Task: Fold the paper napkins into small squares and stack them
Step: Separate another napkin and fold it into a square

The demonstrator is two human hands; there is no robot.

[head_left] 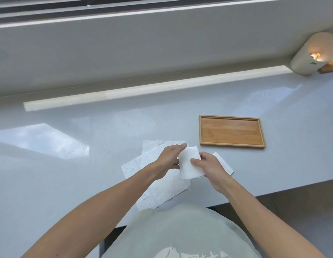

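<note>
The person holds a folded paper napkin (191,162) just above the grey countertop (69,174), a little nearer than the near-left corner of the bamboo tray (231,130). The left hand (168,159) pinches its left edge, thumb reaching over the top corner, and the right hand (208,165) grips its right side with the thumb pressed flat on the upper face, so both hands are closed on the same napkin. It looks feather-light, soft and limp, several thin plies thick; it should crease easily under a fingertip but tear or crumple if pulled hard, and it will likely spring open unless the fold is pressed. The safest hold is probably at the edges and corners, as now, leaving the middle free to bend. Directly beneath the hands, left of and nearer than the tray, lie the unfolded napkins (162,190), overlapping loosely and wrinkled; a stray sleeve or draught could shift them. Another white folded piece (224,165) lies just right of the right hand, nearer than the tray. The tray holds nothing and nothing blocks the way to it. Well beyond the tray, at the far right against the wall, stands a pale cylindrical container (312,54), clear of the work.
</note>
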